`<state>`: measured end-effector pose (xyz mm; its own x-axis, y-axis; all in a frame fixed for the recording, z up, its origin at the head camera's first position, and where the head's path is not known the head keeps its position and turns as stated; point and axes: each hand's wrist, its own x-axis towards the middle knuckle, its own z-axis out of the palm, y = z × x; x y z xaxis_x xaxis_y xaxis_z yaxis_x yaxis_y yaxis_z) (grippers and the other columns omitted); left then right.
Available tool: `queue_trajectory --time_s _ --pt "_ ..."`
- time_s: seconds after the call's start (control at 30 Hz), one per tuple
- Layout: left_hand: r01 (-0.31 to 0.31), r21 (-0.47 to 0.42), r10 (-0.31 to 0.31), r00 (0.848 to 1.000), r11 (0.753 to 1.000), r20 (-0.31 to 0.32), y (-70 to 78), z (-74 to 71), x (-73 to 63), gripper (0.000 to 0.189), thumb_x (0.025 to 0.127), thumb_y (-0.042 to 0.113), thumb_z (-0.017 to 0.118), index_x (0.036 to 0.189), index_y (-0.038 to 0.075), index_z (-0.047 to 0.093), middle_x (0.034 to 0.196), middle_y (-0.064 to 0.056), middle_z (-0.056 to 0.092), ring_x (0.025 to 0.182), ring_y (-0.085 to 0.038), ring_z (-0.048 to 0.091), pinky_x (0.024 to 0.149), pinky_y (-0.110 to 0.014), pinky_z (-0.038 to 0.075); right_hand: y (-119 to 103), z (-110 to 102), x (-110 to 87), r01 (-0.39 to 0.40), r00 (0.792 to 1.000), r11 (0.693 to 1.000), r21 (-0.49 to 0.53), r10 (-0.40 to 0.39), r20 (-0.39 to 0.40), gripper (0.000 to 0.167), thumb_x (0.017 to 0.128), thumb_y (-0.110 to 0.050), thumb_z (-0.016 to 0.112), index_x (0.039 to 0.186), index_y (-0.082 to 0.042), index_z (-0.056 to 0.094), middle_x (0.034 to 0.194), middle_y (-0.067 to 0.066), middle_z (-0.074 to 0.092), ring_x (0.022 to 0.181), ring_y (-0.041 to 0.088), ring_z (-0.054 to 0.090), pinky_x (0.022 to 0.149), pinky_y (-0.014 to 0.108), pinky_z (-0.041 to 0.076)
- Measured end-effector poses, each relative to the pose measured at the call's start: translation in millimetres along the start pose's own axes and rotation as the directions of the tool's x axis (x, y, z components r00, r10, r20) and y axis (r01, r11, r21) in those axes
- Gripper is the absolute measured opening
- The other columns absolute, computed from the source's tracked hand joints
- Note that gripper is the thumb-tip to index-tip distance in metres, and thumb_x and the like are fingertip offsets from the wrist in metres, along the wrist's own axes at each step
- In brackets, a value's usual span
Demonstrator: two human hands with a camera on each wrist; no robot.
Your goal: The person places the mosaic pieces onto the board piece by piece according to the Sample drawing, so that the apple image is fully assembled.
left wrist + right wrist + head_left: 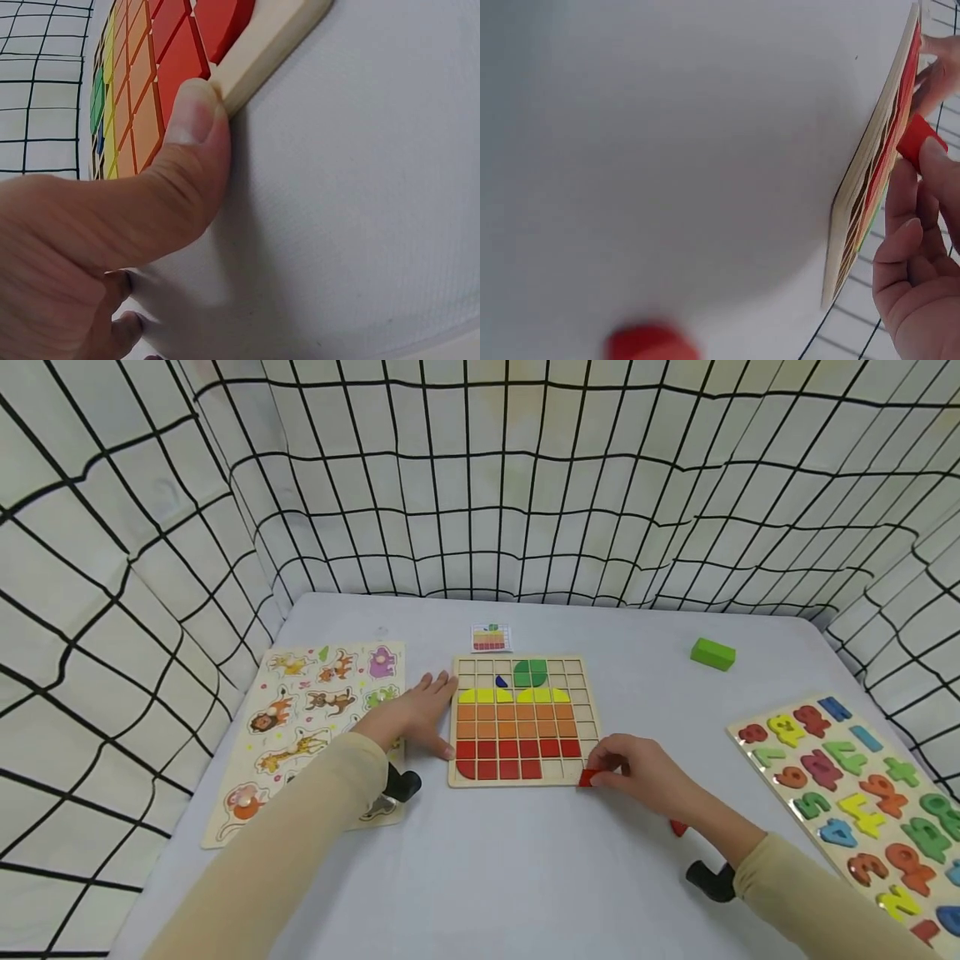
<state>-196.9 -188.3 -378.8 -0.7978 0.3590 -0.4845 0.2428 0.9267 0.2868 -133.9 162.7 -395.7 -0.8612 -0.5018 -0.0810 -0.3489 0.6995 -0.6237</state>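
Observation:
A wooden grid board (592, 727) lies mid-table, filled partly with red, orange, yellow, green and blue tiles. My left hand (420, 714) rests at its left edge with spread fingers; in the left wrist view the thumb (196, 127) touches the frame beside the red tiles. My right hand (637, 768) pinches a red tile (917, 142) between thumb and fingertip, close to the board's lower right corner. Some cells in the bottom red rows, at the right, show bare wood. Another red piece (678, 827) lies on the table, partly behind my right wrist.
A small picture card (491, 637) lies behind the board. To the left is an animal puzzle board (247, 747), partly under my left arm. A number puzzle (780, 793) lies at right, a green block (712, 654) at back right. Black netting (510, 485) surrounds the table.

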Motion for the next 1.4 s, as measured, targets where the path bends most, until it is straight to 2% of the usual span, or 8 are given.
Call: queue_trajectory --time_s 0.27,0.47,0.7,0.87,1.1,1.27,1.4 --pt "-0.005 -0.001 0.005 1.0 1.0 -0.001 -0.4 0.5 -1.5 0.118 0.086 0.041 0.082 0.164 0.0 0.004 0.172 -0.022 -0.002 0.159 -0.044 -0.003 0.13 -0.055 0.009 -17.4 15.6 32.9 -0.028 0.999 0.998 0.049 0.027 0.022 0.006 0.093 -0.007 0.074 0.097 -0.011 0.073 0.093 0.001 0.069 0.085 0.014 0.058 0.071 0.021 0.053" --pt "-0.01 0.002 0.01 1.0 1.0 -0.001 -0.2 -1.2 -1.4 0.118 0.086 0.042 0.082 0.164 0.001 0.003 0.172 -0.021 -0.003 0.159 -0.044 -0.004 0.131 -0.054 0.009 -22.6 21.7 40.8 -0.026 0.999 0.999 0.029 0.026 0.033 0.006 0.093 -0.006 0.073 0.096 -0.009 0.075 0.091 0.0 0.071 0.081 0.012 0.059 0.07 0.022 0.054" --pt "-0.007 -0.001 0.007 1.0 1.0 -0.005 -0.4 -0.9 0.0 0.119 0.085 0.042 0.082 0.164 0.002 0.004 0.172 -0.021 -0.002 0.159 -0.043 -0.003 0.13 -0.054 0.01 -25.0 27.7 44.6 -0.029 1.0 0.998 -0.063 0.03 0.011 0.006 0.092 -0.006 0.074 0.095 -0.009 0.079 0.09 -0.001 0.073 0.082 0.012 0.058 0.071 0.022 0.053" --pt "-0.005 -0.001 0.005 1.0 1.0 -0.004 -0.8 0.0 0.1 0.118 0.085 0.041 0.083 0.164 0.001 0.004 0.172 -0.021 -0.001 0.159 -0.043 -0.003 0.13 -0.054 0.01 -29.3 29.2 44.0 -0.029 1.0 0.994 -0.105 0.029 -0.008 0.006 0.09 -0.006 0.077 0.093 -0.008 0.081 0.087 -0.001 0.073 0.08 0.01 0.06 0.071 0.023 0.055" --pt "-0.006 -0.005 0.006 1.0 1.0 -0.004 -1.5 1.0 -0.4 0.118 0.085 0.042 0.082 0.164 0.001 0.004 0.172 -0.021 -0.002 0.159 -0.043 -0.003 0.13 -0.054 0.01 -32.1 29.3 40.3 -0.046 0.998 0.993 -0.109 0.042 -0.041 0.004 0.089 -0.006 0.077 0.092 -0.008 0.079 0.089 -0.001 0.073 0.082 0.012 0.061 0.074 0.026 0.057" --pt "-0.004 0.003 0.004 1.0 1.0 -0.012 -1.3 1.7 -0.5 0.118 0.084 0.042 0.083 0.164 0.001 0.005 0.172 -0.021 -0.001 0.159 -0.043 -0.002 0.13 -0.055 0.011 -26.3 13.0 25.7 -0.077 0.995 0.993 -0.085 0.071 -0.076 0.007 0.091 -0.006 0.075 0.095 -0.01 0.078 0.092 0.0 0.073 0.083 0.014 0.061 0.071 0.025 0.055" --pt "0.0 0.016 0.001 1.0 1.0 -0.012 -0.8 1.2 -0.5 0.119 0.084 0.043 0.083 0.164 0.001 0.006 0.172 -0.021 0.0 0.159 -0.043 -0.002 0.13 -0.055 0.012 -10.2 -8.7 5.0 -0.108 0.994 0.991 -0.082 0.106 -0.034 0.01 0.094 -0.01 0.073 0.103 -0.008 0.077 0.093 0.001 0.074 0.082 0.014 0.06 0.067 0.023 0.054"
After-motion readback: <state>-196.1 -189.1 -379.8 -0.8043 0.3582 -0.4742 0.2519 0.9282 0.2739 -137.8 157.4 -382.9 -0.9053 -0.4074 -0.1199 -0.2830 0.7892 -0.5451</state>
